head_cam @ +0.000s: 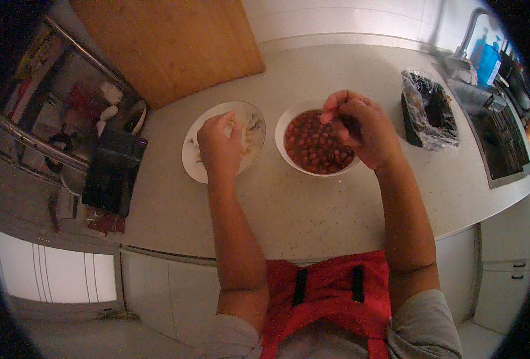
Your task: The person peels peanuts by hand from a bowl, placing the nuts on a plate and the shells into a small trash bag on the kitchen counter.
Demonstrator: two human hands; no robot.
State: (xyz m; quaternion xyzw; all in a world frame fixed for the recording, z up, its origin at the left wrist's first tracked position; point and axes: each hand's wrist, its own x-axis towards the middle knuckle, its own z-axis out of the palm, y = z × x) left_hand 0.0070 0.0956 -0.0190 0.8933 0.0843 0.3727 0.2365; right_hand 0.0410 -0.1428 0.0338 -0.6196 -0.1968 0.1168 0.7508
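My left hand (221, 146) is over an oval white plate (191, 164), its thumb and fingertips nearly together around a small pale kernel (232, 121). More pale kernels (248, 137) and a few dark scraps lie on the plate. To the right, a round white bowl (282, 148) holds many small reddish-brown nuts or beans (314, 143) in dark liquid. Above the bowl's right side my right hand (361, 123) is raised, fingers curled in with the thumb near them. Whether anything is between those fingers cannot be made out.
A plastic-lined dark bin (409, 117) stands on the counter (310, 215) right of the bowl. Beyond it are a metal sink (496, 177), a faucet (464, 45) and a blue pump bottle (488, 63). A wooden board (179, 45) is at back left, beside a cluttered metal rack (40, 130).
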